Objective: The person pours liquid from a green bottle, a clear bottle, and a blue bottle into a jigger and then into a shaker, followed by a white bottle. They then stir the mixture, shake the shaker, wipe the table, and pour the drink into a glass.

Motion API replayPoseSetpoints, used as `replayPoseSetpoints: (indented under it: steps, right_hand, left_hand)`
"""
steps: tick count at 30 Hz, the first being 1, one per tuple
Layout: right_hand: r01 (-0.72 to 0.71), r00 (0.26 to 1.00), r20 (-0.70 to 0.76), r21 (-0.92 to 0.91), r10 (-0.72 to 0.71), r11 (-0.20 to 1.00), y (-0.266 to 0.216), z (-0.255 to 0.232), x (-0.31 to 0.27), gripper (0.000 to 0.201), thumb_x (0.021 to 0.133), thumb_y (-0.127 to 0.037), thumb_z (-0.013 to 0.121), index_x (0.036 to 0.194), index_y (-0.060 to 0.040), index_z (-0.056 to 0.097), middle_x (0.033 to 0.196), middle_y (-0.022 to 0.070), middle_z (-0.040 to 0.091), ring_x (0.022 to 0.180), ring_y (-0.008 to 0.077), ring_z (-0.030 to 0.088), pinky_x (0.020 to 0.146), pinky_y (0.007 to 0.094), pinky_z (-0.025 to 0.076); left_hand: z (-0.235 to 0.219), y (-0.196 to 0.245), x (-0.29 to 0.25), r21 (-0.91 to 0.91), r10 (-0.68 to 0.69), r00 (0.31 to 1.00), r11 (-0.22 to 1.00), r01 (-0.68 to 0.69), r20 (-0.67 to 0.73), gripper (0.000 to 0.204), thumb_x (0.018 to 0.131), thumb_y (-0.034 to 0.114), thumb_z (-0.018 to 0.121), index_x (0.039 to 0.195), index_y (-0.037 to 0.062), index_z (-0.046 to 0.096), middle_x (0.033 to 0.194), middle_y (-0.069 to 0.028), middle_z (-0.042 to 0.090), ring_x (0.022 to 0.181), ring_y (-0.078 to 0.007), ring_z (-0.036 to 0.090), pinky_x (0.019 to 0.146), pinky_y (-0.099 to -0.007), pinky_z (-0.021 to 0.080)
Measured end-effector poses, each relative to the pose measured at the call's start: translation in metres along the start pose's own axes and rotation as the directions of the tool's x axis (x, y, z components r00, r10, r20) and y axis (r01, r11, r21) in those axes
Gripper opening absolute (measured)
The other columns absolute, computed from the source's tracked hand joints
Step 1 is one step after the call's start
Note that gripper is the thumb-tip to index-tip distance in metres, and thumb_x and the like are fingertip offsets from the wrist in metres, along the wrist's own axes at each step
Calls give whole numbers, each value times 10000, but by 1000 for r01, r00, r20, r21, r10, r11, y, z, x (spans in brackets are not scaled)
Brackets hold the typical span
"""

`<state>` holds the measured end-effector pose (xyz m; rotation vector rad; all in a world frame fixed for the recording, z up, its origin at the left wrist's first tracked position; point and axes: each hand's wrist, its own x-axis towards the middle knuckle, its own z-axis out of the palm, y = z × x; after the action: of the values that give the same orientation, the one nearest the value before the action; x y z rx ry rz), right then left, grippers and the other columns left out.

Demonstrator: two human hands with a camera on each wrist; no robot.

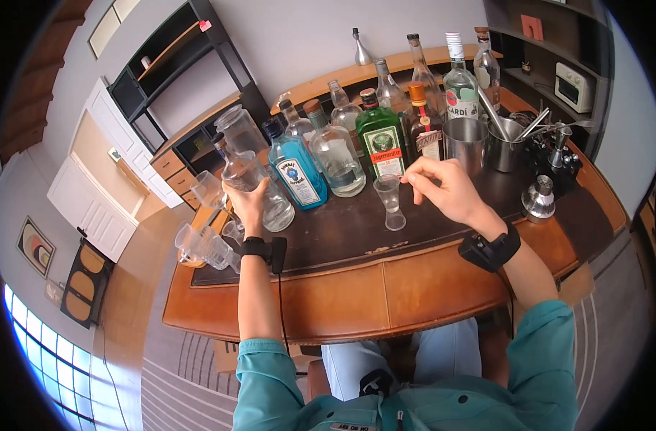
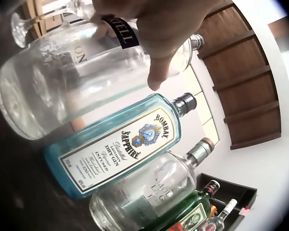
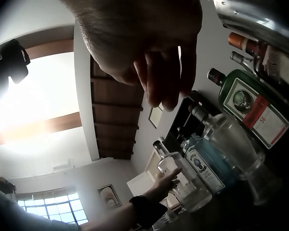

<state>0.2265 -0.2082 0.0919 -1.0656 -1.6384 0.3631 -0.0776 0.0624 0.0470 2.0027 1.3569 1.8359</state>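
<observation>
standing upright, a glass jigger (image 1: 388,194) is just left of the right hand's (image 1: 446,188) loose, empty fingers; the left hand (image 1: 247,205) grips the martell bottle (image 1: 274,205) toward the desk's (image 1: 342,298) left edge.

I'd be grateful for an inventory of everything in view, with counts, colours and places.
Gripped bottle: one, clear, centre left
Bombay Sapphire bottle: one, blue, beside it
Jägermeister bottle: one, green, centre
Orange-capped bottle: one, brown, right of Jägermeister
Bacardi bottle: one, clear, back right
Other bottles: several, mostly clear, alongside
Waisted glass: one, clear, front centre
Other glasses: several, clear, left end
Metal cups: two, silver, right
Bar tools: several, silver, right
Desk: one, brown, beneath
Shelving units: two, dark, background
Doors: two, white, left
Window: one, bluish, left
Sleeves: two, teal, foreground
Left hand: one, on gripped bottle
Right hand: one, near waisted glass
</observation>
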Motion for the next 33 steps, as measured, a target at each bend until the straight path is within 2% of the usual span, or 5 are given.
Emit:
replayPoseSetpoints:
  steps: [22, 28, 30, 31, 33]
  right_hand:
    - [-99, 989, -117, -64, 91, 993, 33, -2, -13, 167, 830, -129, 577, 734, 8, 573, 536, 23, 538, 464, 72, 505, 440, 221, 373]
    - [45, 946, -290, -317, -142, 947, 30, -11, -18, 105, 780, -83, 606, 718, -7, 566, 543, 42, 507, 480, 122, 491, 458, 245, 367]
    - [189, 750, -380, -662, -542, 725, 30, -24, -14, 48, 734, -45, 609, 720, -29, 566, 557, 38, 488, 546, 185, 500, 543, 278, 390]
    - [187, 750, -374, -672, -546, 717, 30, -31, -14, 48, 734, -45, 609, 720, -29, 566, 557, 38, 488, 546, 185, 500, 543, 278, 390]
    - [90, 644, -438, -771, -627, 631, 31, -44, -13, 157, 723, -85, 615, 852, -20, 556, 757, 88, 518, 719, 245, 502, 682, 333, 380]
  left_hand:
    - [36, -19, 17, 21, -12, 999, 1000, 13, -51, 991, 608, 309, 776, 1313, -61, 187, 1304, -230, 321, 1212, -333, 349, 1005, -382, 290]
    - [38, -21, 18, -102, 26, 997, 994, -33, -66, 1003, 586, 266, 791, 1308, -73, 184, 1299, -228, 300, 1220, -329, 309, 1025, -382, 252]
    - [38, -21, 19, -72, 36, 996, 996, -42, -80, 1009, 580, 284, 793, 1304, -77, 189, 1299, -234, 297, 1219, -333, 307, 1021, -379, 258]
    - [38, -21, 19, -61, 24, 997, 998, -29, -79, 1012, 579, 289, 793, 1302, -80, 189, 1299, -236, 297, 1218, -337, 310, 1021, -379, 259]
    - [37, -20, 19, -34, 15, 997, 999, -18, -73, 1016, 582, 299, 791, 1299, -90, 185, 1299, -246, 300, 1214, -346, 318, 1020, -384, 263]
